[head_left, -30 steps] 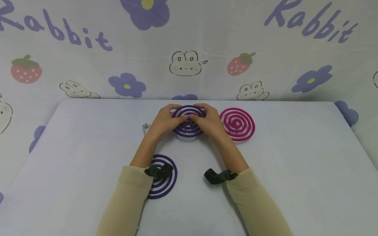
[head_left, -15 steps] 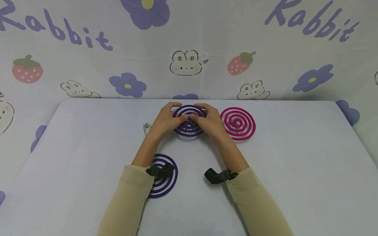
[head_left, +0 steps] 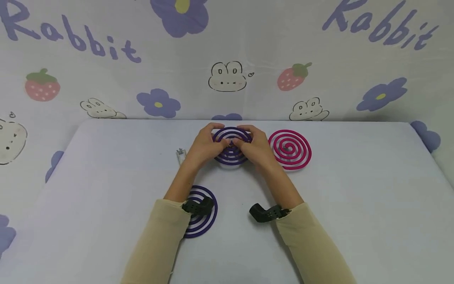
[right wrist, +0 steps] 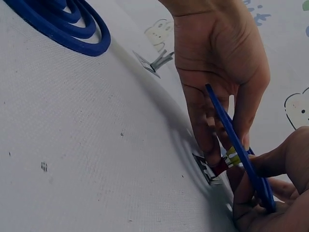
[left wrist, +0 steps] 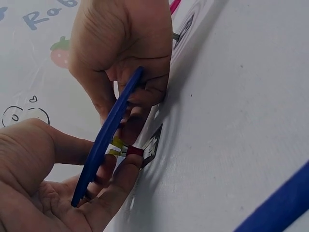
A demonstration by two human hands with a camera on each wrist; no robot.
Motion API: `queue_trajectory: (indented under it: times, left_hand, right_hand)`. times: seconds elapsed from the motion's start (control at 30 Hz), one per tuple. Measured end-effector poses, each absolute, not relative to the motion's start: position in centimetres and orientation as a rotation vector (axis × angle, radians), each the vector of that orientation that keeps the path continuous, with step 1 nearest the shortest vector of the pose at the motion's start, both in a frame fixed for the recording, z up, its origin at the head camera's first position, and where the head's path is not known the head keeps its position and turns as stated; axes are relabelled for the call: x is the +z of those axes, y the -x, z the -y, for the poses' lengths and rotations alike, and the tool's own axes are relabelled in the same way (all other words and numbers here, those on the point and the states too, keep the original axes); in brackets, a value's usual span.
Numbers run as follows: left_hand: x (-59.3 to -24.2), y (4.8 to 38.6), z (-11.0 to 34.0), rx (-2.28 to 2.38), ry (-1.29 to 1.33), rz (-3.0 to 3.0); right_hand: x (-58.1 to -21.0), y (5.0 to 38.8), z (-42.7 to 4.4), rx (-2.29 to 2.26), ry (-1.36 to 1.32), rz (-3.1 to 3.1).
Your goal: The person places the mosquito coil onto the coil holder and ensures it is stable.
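Both hands hold a dark blue mosquito coil (head_left: 231, 162) level near the table's back edge. My left hand (head_left: 209, 146) grips its left side and my right hand (head_left: 256, 148) its right, thumbs meeting on top at the centre. Edge-on in the left wrist view, the coil (left wrist: 107, 128) stands above a small metal stand (left wrist: 153, 145). Between coil and stand is a small red and yellow piece (left wrist: 134, 151), with fingertips beside it. Fingers partly hide how these parts join. A pink mosquito coil (head_left: 290, 163) lies just beyond my right hand, raised slightly off the table.
Another dark blue coil (head_left: 214, 211) lies on the white table (head_left: 354, 205), partly under my left forearm. A metal stand (head_left: 181, 154) sits left of my left hand, and shows upright prongs in the right wrist view. A printed cloth (head_left: 262, 47) hangs behind the table.
The head view has shifted slightly, so everything appears a little further right. Both hands keep the same hold on the blue coil, and nothing else visibly moves.
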State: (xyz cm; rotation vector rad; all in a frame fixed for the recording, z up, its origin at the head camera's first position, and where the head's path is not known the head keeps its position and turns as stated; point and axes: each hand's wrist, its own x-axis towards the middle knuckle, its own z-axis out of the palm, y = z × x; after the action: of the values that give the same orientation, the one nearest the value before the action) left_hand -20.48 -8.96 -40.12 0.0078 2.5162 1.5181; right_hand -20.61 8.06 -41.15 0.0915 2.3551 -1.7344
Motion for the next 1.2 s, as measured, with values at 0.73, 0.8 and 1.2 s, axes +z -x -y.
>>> queue_trajectory:
  times: [0.73, 0.8, 1.2]
  left_hand:
    - [-40.0, 20.5, 8.8, 1.578, 0.007, -2.467]
    - [-40.0, 20.5, 8.9, 1.57, -0.002, -2.468]
    - [-39.6, 20.4, 8.9, 1.509, 0.021, -2.493]
  right_hand:
    - [-40.0, 20.2, -8.0, -1.33, 0.268, -2.804]
    - [-39.8, 20.1, -8.0, -1.34, 0.275, -2.816]
    - [-38.0, 19.4, -8.3, -1.436, 0.34, -2.846]
